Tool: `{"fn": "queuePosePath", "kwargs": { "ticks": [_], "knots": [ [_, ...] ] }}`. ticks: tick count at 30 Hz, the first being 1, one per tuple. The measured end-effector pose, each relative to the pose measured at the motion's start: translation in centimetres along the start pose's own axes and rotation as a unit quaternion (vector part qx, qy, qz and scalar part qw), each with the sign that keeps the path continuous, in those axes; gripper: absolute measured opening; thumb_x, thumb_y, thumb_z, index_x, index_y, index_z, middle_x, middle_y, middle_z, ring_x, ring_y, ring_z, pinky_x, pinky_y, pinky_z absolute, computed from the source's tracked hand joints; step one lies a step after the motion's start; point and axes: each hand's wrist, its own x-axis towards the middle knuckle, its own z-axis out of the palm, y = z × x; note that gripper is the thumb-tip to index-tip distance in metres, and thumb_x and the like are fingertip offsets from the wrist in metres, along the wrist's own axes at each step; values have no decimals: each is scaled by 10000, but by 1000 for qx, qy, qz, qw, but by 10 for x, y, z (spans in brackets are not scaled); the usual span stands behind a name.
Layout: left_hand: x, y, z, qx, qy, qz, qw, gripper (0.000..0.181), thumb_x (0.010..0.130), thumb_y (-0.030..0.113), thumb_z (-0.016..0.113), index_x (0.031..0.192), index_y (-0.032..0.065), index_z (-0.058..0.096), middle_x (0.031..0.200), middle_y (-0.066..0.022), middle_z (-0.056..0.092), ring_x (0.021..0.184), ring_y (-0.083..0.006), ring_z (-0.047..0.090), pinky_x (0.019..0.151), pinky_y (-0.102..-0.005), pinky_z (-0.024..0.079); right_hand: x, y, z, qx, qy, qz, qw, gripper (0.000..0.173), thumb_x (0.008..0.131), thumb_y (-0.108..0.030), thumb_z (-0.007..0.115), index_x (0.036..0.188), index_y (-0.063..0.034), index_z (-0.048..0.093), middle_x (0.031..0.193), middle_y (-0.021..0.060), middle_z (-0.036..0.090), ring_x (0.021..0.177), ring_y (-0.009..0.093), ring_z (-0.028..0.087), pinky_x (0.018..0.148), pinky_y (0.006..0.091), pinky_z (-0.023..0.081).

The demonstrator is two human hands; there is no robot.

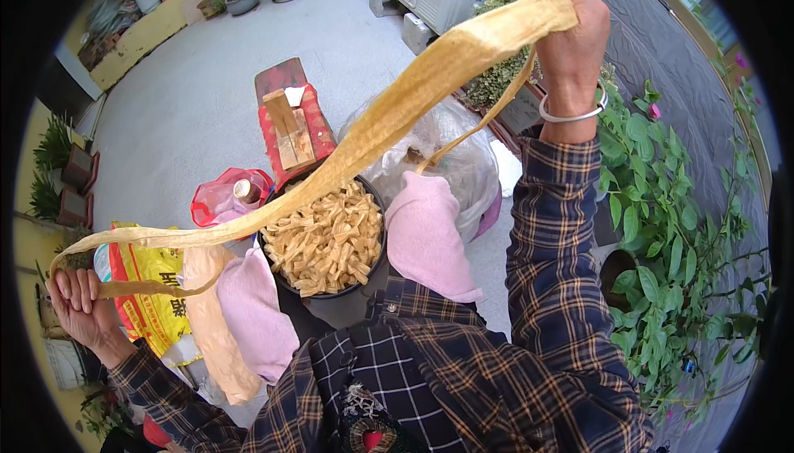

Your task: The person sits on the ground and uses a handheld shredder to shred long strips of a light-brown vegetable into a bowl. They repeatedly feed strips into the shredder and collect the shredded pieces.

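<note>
A long tan strip of what looks like dried plant fibre [384, 118] stretches slantwise across the view, held at both ends. My right hand [577, 37], raised at the upper right, grips its broad end; a narrow tail hangs from there towards my knee. At the far left my left hand [80, 304] is closed around the other end, and a loose length trails from that fist to the right. Below the strip, between my knees, stands a black bucket [383, 254] full of short folded tan pieces [329, 239]. Pink cloths [428, 230] lie over both knees.
Ahead, a low bench with red cloth [313, 106] bears a wooden block piece [291, 137]. Around the bucket are a red plastic bag [214, 196] with a tape roll, a clear plastic bag [474, 161] and a yellow printed sack [146, 304]. Leafy plants [657, 205] line the right.
</note>
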Motion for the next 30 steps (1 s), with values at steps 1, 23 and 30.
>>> {"fn": "queuePosePath", "kwargs": {
  "ticks": [1, 23, 30],
  "knots": [
    [-2, -2, 8, 15, -1, -4, 1000, 337, 994, 228, 369, 677, 115, 383, 490, 58, 280, 430, -57, 240, 463, -220, 285, 0, 23, 12, -124, -12, -16, 992, 520, 891, -462, 535, 618, -30, 628, 490, 68, 513, 441, 149, 472, 442, 299, 355],
    [-15, -98, 129, 209, -39, -187, 959, 381, 918, 321, 506, 637, 78, 418, 454, 50, 266, 366, -56, 239, 359, -223, 178, -278, 243, 125, 43, -382, 709, 591, 257, 860, -57, 399, 1036, -47, 586, 652, 85, 583, 418, 140, 448, 367, 280, 370],
    [-11, -120, 146, 224, -37, -235, 945, 366, 913, 309, 512, 632, 90, 425, 448, 47, 276, 365, -60, 250, 366, -237, 204, -257, 251, 183, 73, -258, 607, 748, 607, 855, -12, 407, 1396, -264, 295, 823, 155, 620, 475, 157, 540, 361, 304, 417]
  ]
}}
